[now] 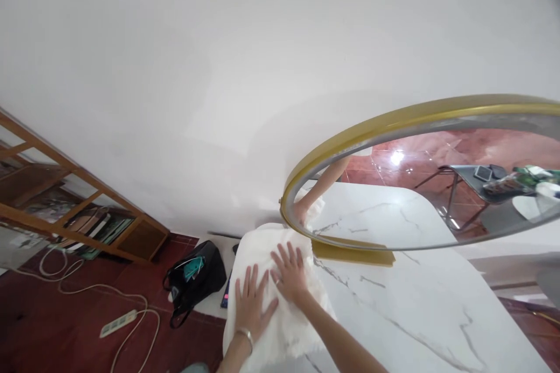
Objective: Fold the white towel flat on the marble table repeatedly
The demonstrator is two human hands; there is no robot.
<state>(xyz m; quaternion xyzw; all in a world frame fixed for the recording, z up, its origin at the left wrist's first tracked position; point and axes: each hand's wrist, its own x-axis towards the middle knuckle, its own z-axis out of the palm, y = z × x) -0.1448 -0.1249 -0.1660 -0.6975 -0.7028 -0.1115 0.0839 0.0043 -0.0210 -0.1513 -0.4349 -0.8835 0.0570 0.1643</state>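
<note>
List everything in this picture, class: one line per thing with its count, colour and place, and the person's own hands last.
table: one, white with grey veins, lower right
cloth: one, white, spread on the table
mirror: one, gold-framed, above the table
wall: one, white, behind
cabinet: one, brown, far left
bag: one, black, left of the table
teal item: one, teal, inside the bag
power strip: one, whitish, on the floor
floor: one, dark red, lower left
bracelet: one, silvery, left wrist
left hand: one, bare, flat on the cloth
right hand: one, bare, flat on the cloth
</note>
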